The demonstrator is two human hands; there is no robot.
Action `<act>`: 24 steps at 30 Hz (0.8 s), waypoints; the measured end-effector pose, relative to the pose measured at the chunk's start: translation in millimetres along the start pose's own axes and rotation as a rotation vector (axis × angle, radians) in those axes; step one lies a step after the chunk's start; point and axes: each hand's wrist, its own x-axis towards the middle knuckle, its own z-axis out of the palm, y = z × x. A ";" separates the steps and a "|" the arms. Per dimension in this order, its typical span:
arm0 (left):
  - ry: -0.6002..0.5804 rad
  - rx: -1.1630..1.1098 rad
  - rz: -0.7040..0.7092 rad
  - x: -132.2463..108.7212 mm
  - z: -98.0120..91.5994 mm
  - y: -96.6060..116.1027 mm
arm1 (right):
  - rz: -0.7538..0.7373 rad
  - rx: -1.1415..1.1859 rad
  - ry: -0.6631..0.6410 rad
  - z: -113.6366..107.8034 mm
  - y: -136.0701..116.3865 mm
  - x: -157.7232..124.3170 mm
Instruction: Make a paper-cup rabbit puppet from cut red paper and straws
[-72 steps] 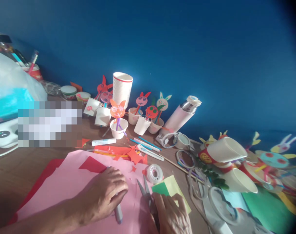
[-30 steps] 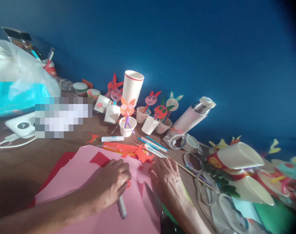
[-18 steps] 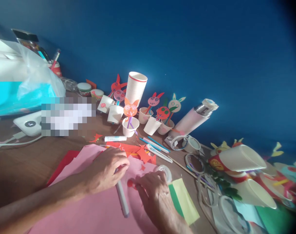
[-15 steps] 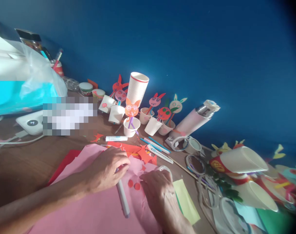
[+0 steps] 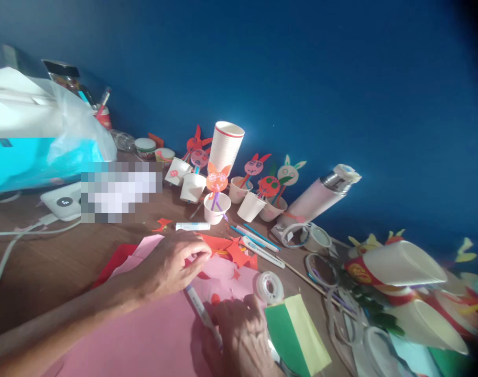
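My left hand [image 5: 184,259] rests on the pink paper [image 5: 117,330], its fingers curled and pressed together; whatever they hold is hidden. A light grey marker pen [image 5: 199,309] slants from just below it towards my right hand [image 5: 241,330]. The right fingers and thumb close around the pen's lower end. Beside the right fingertips a small red paper dot [image 5: 216,298] shows. Red paper scraps [image 5: 239,253] lie beyond the hands, and a roll of clear tape [image 5: 269,287] sits to the right.
Several small white cups [image 5: 217,208] with paper animal faces stand behind, near a stack of paper cups [image 5: 226,144]. A pale pink flask [image 5: 319,195] leans right of them. A utility knife [image 5: 262,252], glue stick [image 5: 192,226] and green paper [image 5: 286,335] lie around the work.
My right hand has moved down and left onto the marker pen, uncovering the tape roll and more green paper. My left hand has stayed nearly in place. The view has shifted slightly.
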 end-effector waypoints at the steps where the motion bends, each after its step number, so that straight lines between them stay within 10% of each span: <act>1: 0.008 -0.014 -0.010 0.3 -1.6 0.4 | 0.001 0.019 0.013 -1.0 2.4 -0.4; 8: -0.155 -0.123 0.019 -0.7 -4.3 5.0 | 0.063 0.163 -0.011 -37.9 29.1 -1.6; 14: -0.534 -0.316 -0.096 -2.9 2.0 16.1 | 0.552 0.677 -0.064 -72.5 48.9 -1.1; 18: -0.586 -0.426 -0.235 -7.9 11.7 29.4 | 0.626 1.196 -0.080 -68.0 36.0 0.6; 24: -0.657 -0.371 -0.059 -24.3 29.4 36.4 | 0.526 1.180 -0.326 -43.2 20.0 -2.2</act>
